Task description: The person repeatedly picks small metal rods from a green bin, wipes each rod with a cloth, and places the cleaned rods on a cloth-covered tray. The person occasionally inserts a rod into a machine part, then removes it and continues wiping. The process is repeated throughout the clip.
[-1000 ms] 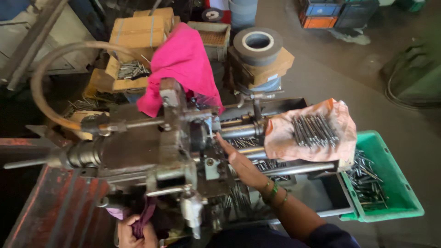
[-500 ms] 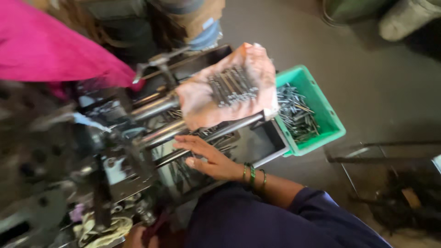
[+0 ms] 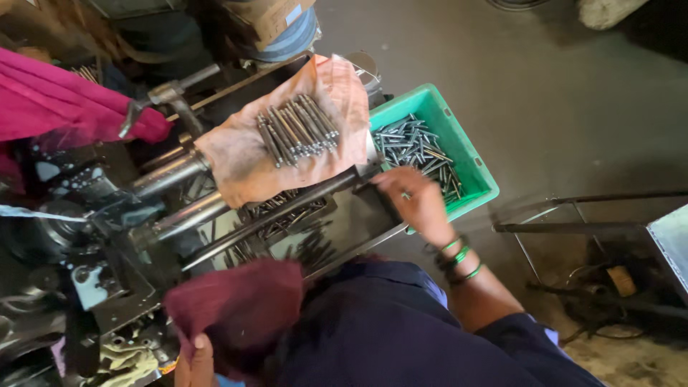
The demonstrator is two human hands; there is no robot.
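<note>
The right hand (image 3: pixel 418 204) rests loose at the crate's (image 3: pixel 479 170) near rim beside its pins (image 3: pixel 416 147), while the left hand (image 3: pixel 193 362) grips a rag (image 3: pixel 240 308).

Lying on a cloth (image 3: pixel 287 154) at twelve o'clock: a bundle of pins (image 3: pixel 295 129). Sitting at two o'clock, beside it: a crate (image 3: pixel 473 168) holding more pins (image 3: pixel 416 150). Resting at its near edge: right hand (image 3: pixel 416 204).
</note>
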